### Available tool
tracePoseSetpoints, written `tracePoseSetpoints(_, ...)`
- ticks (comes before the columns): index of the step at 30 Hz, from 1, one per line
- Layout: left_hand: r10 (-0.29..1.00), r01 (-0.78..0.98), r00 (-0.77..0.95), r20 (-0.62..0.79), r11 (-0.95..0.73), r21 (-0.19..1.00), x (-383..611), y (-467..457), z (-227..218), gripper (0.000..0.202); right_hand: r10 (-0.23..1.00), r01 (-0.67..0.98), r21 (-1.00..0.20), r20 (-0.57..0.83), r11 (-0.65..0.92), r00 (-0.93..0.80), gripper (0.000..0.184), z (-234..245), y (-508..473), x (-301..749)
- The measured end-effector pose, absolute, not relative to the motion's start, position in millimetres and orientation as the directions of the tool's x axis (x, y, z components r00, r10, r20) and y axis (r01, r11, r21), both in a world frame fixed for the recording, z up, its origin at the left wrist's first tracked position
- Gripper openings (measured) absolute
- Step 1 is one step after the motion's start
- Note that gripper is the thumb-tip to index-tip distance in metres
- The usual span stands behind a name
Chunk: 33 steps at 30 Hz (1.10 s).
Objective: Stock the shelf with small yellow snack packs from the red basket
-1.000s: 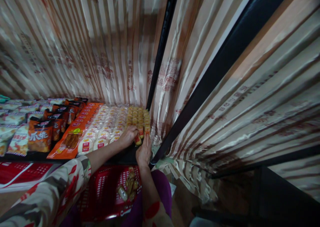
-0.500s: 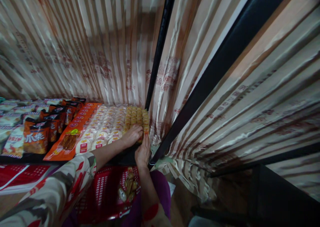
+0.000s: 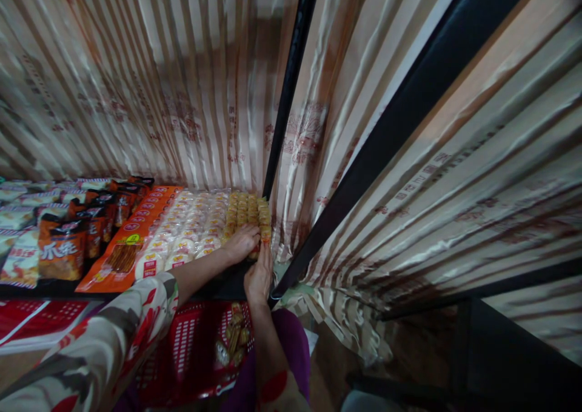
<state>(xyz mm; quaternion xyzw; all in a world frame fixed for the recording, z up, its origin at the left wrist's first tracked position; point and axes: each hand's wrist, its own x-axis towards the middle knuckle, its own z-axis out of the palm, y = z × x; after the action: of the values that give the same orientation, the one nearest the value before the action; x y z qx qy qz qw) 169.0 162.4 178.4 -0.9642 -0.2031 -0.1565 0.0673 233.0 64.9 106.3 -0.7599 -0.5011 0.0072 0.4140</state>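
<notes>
Small gold-wrapped snack packs (image 3: 243, 206) stand in tight rows at the right end of a dark shelf (image 3: 227, 286). My left hand (image 3: 243, 242) is over the front of these rows, its fingers curled down around a gold pack that they mostly hide. Stretched flat, the fingers of my right hand (image 3: 258, 275) lie along the outer right row, close to the left fingertips. Just left of the gold packs are rows of round white snacks in clear wrappers (image 3: 182, 236). Below the shelf, a red basket (image 3: 182, 345) holds several loose gold packs (image 3: 235, 336).
An orange snack bag (image 3: 130, 242) lies left of the white snacks, followed by orange-and-black bags (image 3: 62, 248) and pale packets (image 3: 20, 257). Striped curtain (image 3: 204, 97) hangs behind. A slanting black post (image 3: 364, 157) stands close to my right hand.
Both hands stay at the gold packs, with only slight finger movement. The view has shifted a little, so the shelf goods sit slightly further left.
</notes>
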Motion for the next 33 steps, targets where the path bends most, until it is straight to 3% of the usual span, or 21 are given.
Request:
tracePoseSetpoints(8, 0.366, 0.402, 0.875, 0.317, -0.914, -0.052, 171, 166, 178, 0.015, 0.7, 0.745, -0.667, 0.54, 0.017, 0.467, 0.053, 102, 57, 233)
tracePoseSetpoints(16, 0.369, 0.402, 0.874, 0.317, -0.915, -0.041, 174, 169, 177, 0.01, 0.743, 0.79, -0.609, 0.494, -0.073, 0.45, 0.049, 102, 58, 233)
tracePoseSetpoints(19, 0.394, 0.431, 0.836, 0.383, -0.902, -0.012, 170, 164, 178, 0.01, 0.743, 0.792, -0.606, 0.498, -0.07, 0.447, 0.05, 101, 59, 233)
tracePoseSetpoints(24, 0.514, 0.49, 0.715, 0.474, -0.852, 0.186, 157, 131, 166, 0.015, 0.736, 0.775, -0.629, 0.5, -0.054, 0.457, 0.044, 99, 59, 234)
tracePoseSetpoints(29, 0.674, 0.463, 0.626, 0.392, -0.726, 0.509, 150, 91, 148, 0.034, 0.749, 0.735, -0.675, 0.458, -0.056, 0.478, 0.035, 90, 61, 238)
tracePoseSetpoints(33, 0.785, 0.5, 0.539, 0.305, -0.589, 0.634, 154, 82, 141, 0.042, 0.755, 0.725, -0.687, 0.457, -0.036, 0.471, 0.038, 82, 64, 241)
